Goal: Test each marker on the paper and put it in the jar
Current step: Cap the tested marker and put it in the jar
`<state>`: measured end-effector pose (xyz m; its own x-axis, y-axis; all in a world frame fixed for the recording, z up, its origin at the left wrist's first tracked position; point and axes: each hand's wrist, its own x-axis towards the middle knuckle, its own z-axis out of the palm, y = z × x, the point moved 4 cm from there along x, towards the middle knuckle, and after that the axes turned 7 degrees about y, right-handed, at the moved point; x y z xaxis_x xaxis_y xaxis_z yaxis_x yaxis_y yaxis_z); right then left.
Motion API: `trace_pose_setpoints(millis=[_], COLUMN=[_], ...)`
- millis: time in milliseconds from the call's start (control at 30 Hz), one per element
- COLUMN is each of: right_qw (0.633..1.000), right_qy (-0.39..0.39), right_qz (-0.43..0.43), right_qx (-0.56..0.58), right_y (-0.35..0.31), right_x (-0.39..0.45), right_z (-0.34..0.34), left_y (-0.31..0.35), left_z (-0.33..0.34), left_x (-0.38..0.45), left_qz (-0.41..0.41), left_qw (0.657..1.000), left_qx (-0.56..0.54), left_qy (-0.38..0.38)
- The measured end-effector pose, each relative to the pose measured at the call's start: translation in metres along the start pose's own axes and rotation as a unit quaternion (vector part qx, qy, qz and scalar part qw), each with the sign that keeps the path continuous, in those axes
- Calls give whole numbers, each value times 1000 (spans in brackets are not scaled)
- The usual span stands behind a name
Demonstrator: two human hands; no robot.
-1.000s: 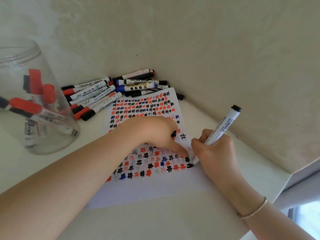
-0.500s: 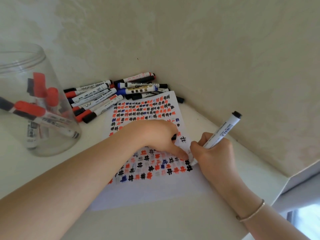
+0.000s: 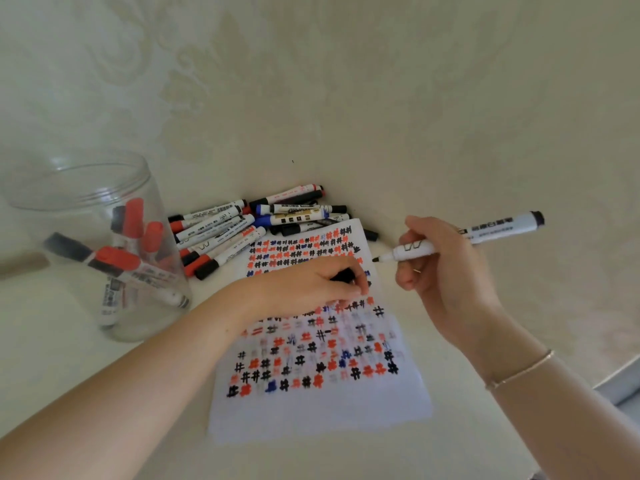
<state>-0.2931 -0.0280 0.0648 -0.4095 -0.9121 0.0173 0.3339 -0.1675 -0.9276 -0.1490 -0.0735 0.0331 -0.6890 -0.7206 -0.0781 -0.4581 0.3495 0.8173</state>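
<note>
My right hand point(image 3: 440, 268) grips an uncapped black marker point(image 3: 485, 235), lifted off the paper with its tip pointing left. My left hand point(image 3: 311, 282) rests on the paper point(image 3: 311, 410), its fingers curled around a small black cap point(image 3: 343, 275). The white sheet is covered with red, black and blue hash marks. A clear jar point(image 3: 97, 244) stands at the left with several red and black markers inside. A pile of capped markers point(image 3: 249, 226) lies behind the paper against the wall.
The cream wall point(image 3: 346, 98) rises right behind the markers and bends around on the right. The white tabletop point(image 3: 52, 368) runs left and toward me, and its edge drops off at the lower right.
My right hand has raised the marker from the paper's lower right and swung it up to the right, tip now level. My left hand has shifted slightly up the sheet.
</note>
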Motion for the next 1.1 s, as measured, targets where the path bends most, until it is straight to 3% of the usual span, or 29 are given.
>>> trace_pose_setpoints(millis=[467,667,800,967,1100], right_qw=[993,991,991,986,978], right_qy=[-44,-56,-78,-98,-98], right_qz=[-21,-3,-3,-71,-120], right_qx=[-103,-118,-113,-112,-141], right_y=[11,11,9,7,7], right_x=[-10,-9,-12,-21,-20], right_z=[39,62,77,95,103], left_y=[26,32,30,14,7], left_z=[-14,-31,-43,-54,-59], left_x=[-25,-37,-45,-45,-47], left_qz=[86,88,49,-34,-61], left_qw=[996,981,979,973,963], left_qx=[-34,-110,-129,-111,-180], left_qy=[18,135,152,199,194])
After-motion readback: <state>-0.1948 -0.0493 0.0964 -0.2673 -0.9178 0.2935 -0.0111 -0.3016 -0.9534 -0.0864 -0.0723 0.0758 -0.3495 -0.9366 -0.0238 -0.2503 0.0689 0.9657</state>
